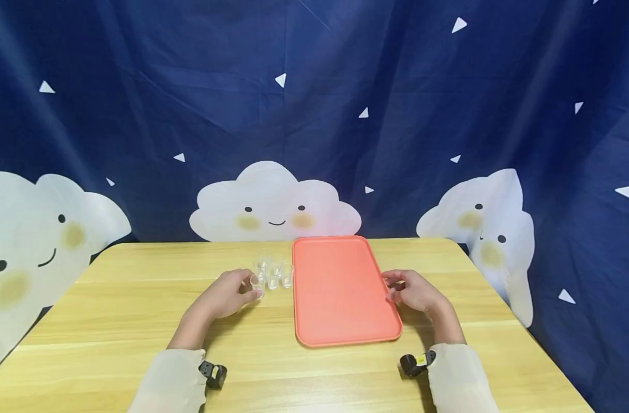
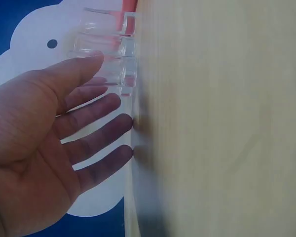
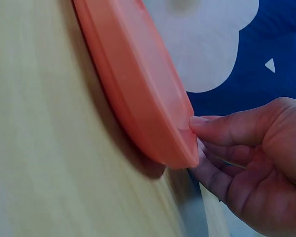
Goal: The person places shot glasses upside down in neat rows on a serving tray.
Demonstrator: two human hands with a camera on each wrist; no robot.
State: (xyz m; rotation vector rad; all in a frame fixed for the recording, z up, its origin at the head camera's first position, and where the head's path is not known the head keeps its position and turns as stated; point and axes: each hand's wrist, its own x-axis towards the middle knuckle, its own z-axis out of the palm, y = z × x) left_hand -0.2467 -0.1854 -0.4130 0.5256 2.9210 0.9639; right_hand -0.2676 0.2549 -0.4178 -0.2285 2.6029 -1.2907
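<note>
Left hand (image 1: pixel 225 294): thumb and forefinger close in a pinch on one small clear glass (image 1: pixel 260 284); my other three fingers are spread and nearly straight. Right hand (image 1: pixel 418 291): half closed at the right edge of the red tray (image 1: pixel 342 287), thumb over the rim, fingers curled beneath. I cannot tell whether that edge is raised.

The held glass is upright at the near-left of a tight cluster of similar glasses (image 1: pixel 274 276). They overlap in view, so an exact count is uncertain. The cluster stands between my left hand and the tray; its rightmost member is just beside the tray's left edge, contact unclear. The tray lies lengthwise away from me, its far end near the back of the table (image 1: pixel 113 321), its inner face bare.

Surface: pale yellow wood grain, far corners rounded, some glare at the near side. Cream sleeves (image 1: pixel 170 381) cover my forearms, with a black left wrist camera (image 1: pixel 213 374) and a black right wrist camera (image 1: pixel 416 363) at the cuffs.

Room: a dark blue cloth (image 1: pixel 314 126) hangs behind the table and round its right side, creased, printed with white triangles (image 1: pixel 459 24) and smiling clouds (image 1: pixel 275 195). The middle cloud sits directly behind the glasses and tray; the right one is distorted by a fold.
</note>
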